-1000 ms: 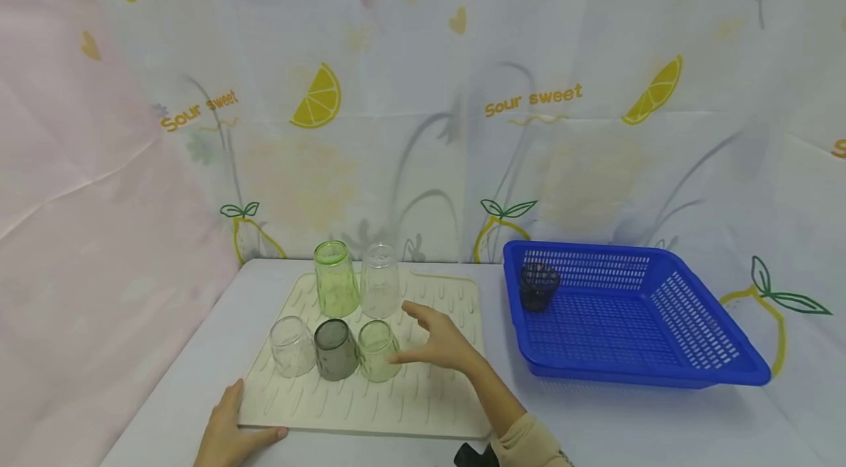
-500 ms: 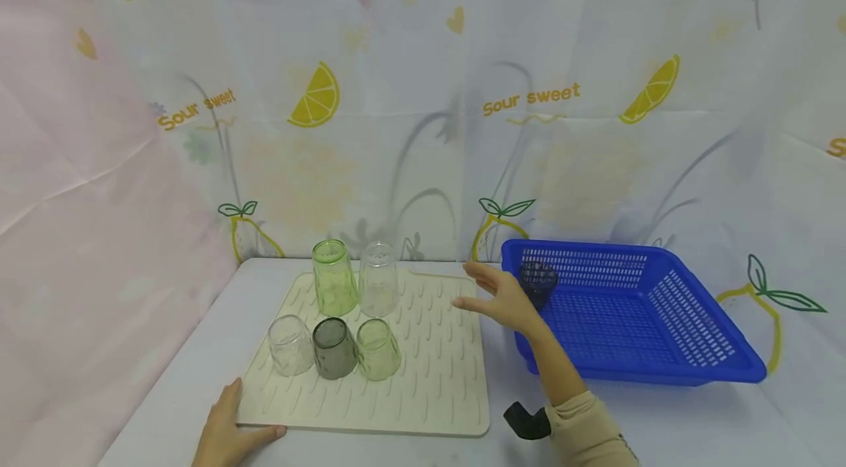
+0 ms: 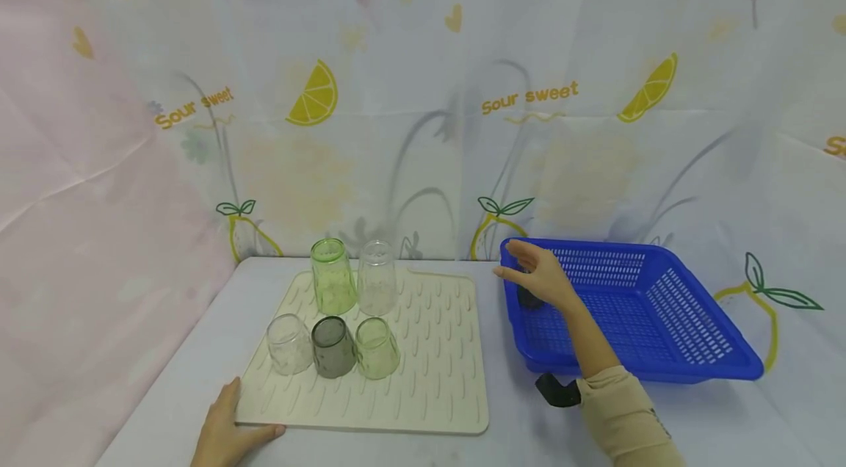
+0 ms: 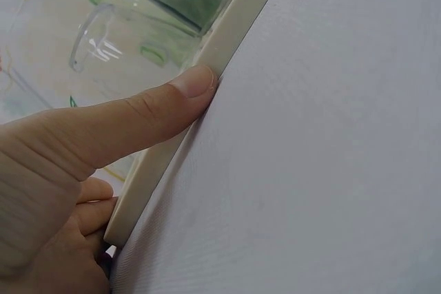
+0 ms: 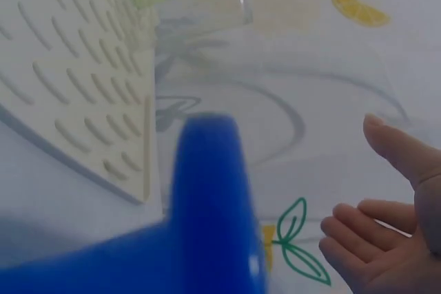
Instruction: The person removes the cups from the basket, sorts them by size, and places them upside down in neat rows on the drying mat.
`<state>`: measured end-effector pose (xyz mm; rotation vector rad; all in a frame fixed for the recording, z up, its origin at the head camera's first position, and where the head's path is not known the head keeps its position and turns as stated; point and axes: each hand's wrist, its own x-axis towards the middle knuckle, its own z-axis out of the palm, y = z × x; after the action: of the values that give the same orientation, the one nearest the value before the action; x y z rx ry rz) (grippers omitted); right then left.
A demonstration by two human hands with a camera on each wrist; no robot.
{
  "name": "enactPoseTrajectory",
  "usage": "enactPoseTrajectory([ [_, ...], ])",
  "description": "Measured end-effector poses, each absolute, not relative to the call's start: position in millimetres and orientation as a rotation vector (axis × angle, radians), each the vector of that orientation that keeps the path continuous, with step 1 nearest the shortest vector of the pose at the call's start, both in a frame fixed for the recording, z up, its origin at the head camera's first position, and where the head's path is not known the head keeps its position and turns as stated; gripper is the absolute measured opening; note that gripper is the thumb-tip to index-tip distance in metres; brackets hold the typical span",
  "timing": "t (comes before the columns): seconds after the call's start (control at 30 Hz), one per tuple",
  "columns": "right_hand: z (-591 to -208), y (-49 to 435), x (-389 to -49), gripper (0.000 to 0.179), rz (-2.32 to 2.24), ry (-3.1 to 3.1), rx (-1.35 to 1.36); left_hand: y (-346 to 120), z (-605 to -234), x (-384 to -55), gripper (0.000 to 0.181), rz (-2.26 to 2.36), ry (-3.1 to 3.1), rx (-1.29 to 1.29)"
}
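Note:
My left hand [image 3: 228, 429] rests at the near left corner of a cream ridged drying mat [image 3: 439, 379]; its thumb [image 4: 155, 111] lies straight against the front edge, the fingers along the left side. On the mat stand upside-down glasses: a tall green one [image 3: 333, 276], a tall clear one [image 3: 377, 280], and in front a short clear one [image 3: 289, 344], a dark grey one [image 3: 333, 347] and a pale green one [image 3: 377, 348]. My right hand [image 3: 543, 277], fingers spread and holding nothing, is over the left side of a blue plastic basket [image 3: 710, 368]. It partly hides a dark glass [image 3: 529, 297] inside.
The basket stands to the right of the mat on a white-covered table [image 3: 502, 408]. A lemon-print cloth [image 3: 423, 180] hangs directly behind the table. On my right wrist is a black device [image 3: 558, 390], close to the basket's front rim.
My right hand has moved right and up, from beside the pale green glass, across the mat, to over the basket's left side. My left hand stays at the mat's corner.

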<state>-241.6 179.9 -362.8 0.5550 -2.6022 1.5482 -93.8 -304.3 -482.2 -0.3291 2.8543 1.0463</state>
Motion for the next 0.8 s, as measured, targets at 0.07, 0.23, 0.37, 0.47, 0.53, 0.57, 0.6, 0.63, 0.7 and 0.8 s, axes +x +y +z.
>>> enactPoseTrajectory([
  [0.07, -361, 187, -245, 0.068, 1.522, -2.620, 0.524, -304, -482, -94, 0.124, 1.053, 2.854, -0.328],
  [0.23, -362, 204, -253, 0.072, 1.455, -2.682, 0.464, -305, -482, -94, 0.124, 1.060, 2.845, -0.330],
  [0.37, -363, 216, -261, 0.075, 1.379, -2.738, 0.427, -304, -482, -94, 0.124, 1.060, 2.844, -0.329],
  [0.47, -361, 226, -265, 0.077, 1.352, -2.777, 0.383, -304, -481, -94, 0.124, 1.057, 2.851, -0.327],
  [0.53, -358, 231, -266, 0.079, 1.347, -2.789, 0.353, -303, -481, -94, 0.123, 1.053, 2.856, -0.325],
  [0.57, -357, 234, -266, 0.079, 1.338, -2.793, 0.341, -303, -480, -94, 0.123, 1.049, 2.860, -0.325],
  [0.6, -355, 236, -267, 0.080, 1.327, -2.798, 0.329, -303, -480, -93, 0.123, 1.046, 2.862, -0.325],
  [0.63, -354, 239, -267, 0.080, 1.308, -2.805, 0.324, -303, -480, -93, 0.123, 1.044, 2.862, -0.326],
  [0.7, -354, 243, -268, 0.082, 1.265, -2.831, 0.322, -303, -480, -93, 0.123, 1.042, 2.860, -0.329],
  [0.8, -356, 248, -271, 0.088, 1.201, -2.898, 0.325, -303, -480, -93, 0.122, 1.044, 2.854, -0.332],
])
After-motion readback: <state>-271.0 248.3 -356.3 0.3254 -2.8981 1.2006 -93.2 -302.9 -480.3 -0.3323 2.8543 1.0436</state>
